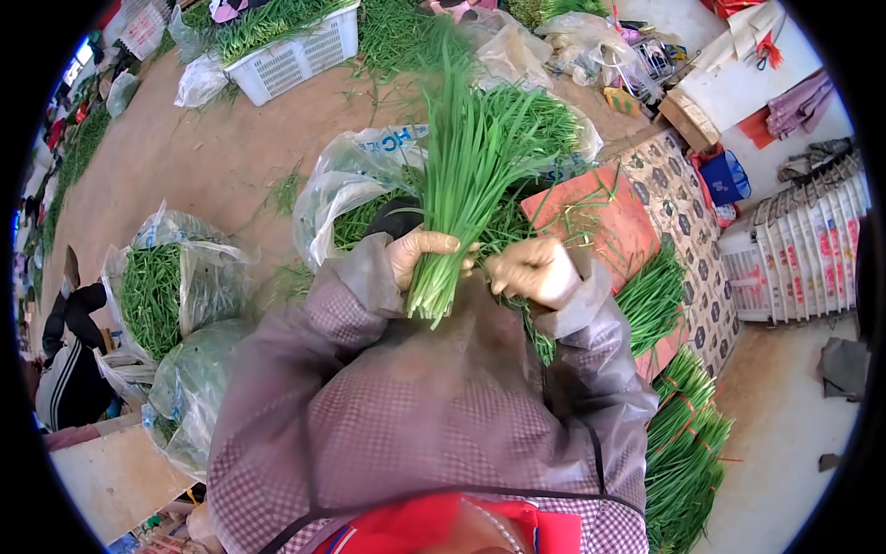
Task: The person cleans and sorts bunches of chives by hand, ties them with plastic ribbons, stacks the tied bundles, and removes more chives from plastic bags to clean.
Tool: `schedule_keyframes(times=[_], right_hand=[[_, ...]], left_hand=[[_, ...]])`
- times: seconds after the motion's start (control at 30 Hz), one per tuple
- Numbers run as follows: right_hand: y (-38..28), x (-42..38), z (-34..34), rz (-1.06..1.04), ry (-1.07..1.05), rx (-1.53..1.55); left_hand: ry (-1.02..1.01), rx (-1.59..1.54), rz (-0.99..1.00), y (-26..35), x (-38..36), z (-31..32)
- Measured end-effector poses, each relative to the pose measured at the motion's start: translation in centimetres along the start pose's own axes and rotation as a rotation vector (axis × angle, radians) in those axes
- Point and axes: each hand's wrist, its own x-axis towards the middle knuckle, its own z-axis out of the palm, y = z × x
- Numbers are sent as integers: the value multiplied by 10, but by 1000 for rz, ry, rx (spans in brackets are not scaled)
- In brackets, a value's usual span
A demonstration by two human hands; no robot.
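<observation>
My left hand [417, 256], in a thin pale glove, is wrapped round a bunch of Chinese chives [471, 152]. The cut pale ends point down toward my lap, and the long green leaves fan out away from me. Close to the right of the stems, my gloved right hand [533, 270] is closed, fingers curled in; whatever they pinch is too small to make out. Loose green strands hang just below it. A translucent smock [406, 397] covers my chest and arms.
More chives [651, 300] lie by a reddish board [591, 222] on my right, with tied bundles [683, 452] nearer me. Plastic bags of greens [152, 295] stand to the left. A white crate [295, 60] is at the back, another crate [798, 249] far right.
</observation>
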Motion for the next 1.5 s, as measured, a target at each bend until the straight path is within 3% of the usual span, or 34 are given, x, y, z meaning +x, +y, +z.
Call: schedule_keyframes(times=[0.07, 0.2, 0.27, 0.3, 0.47, 0.53, 0.6, 0.67, 0.73, 0.77, 0.8, 0.87, 0.9, 0.93, 1.0, 1.07, 1.1, 1.13, 1.23, 1.3, 1.5], right_hand=[[-19, -3, 1, -28, 212, 324], [-32, 31, 12, -483, 227, -747], [-17, 53, 21, -554, 230, -1001], [-4, 63, 20, -466, 96, -1052], [20, 82, 25, -602, 152, -1230], [14, 86, 9, -659, 531, -1110], [-17, 70, -3, -455, 688, -295], [-51, 39, -21, -222, 640, 132], [-36, 19, -51, -171, 447, 143], [-22, 14, -62, -312, 245, 57], [-18, 1, -73, -36, 61, 30], [-18, -8, -70, 219, -153, -438], [-20, -2, -58, 116, -60, -496], [-37, 0, -48, 362, 84, -563], [-17, 11, -39, 424, 84, -258], [11, 27, -33, 294, 25, -373], [19, 33, -26, 106, -1, -208], [21, 38, -18, 88, 21, 49], [38, 56, -12, -72, 183, 189], [37, 57, -12, -185, 227, 536], [15, 29, -34, -402, 461, 545]], left_hand=[[57, 63, 31, -2, 2, 7], [31, 140, 115, -11, 7, 22], [62, 19, 27, -18, 12, 18], [53, -7, -23, -8, 0, 53], [96, 88, 53, -12, 4, 36], [40, 202, 78, -12, 9, 16], [19, 166, 95, -9, 9, 17], [-19, 124, 93, -5, 12, 7], [-37, 102, 101, 0, 12, 1], [-2, 77, 104, 3, 10, 2], [34, 52, 105, 5, 9, 2], [44, 57, 104, 8, 8, -1], [53, 53, 108, 10, 10, -1], [62, 50, 111, 11, 11, 1], [72, 52, 104, 12, 14, 5], [17, 161, 159, 11, 16, 6], [-33, 160, 164, 12, 17, 12], [-32, 160, 154, 11, 17, 16], [-12, 346, 183, 14, 22, 36], [-27, 430, 168, 14, 32, 41], [-241, 1092, 198, 36, 90, 68]])
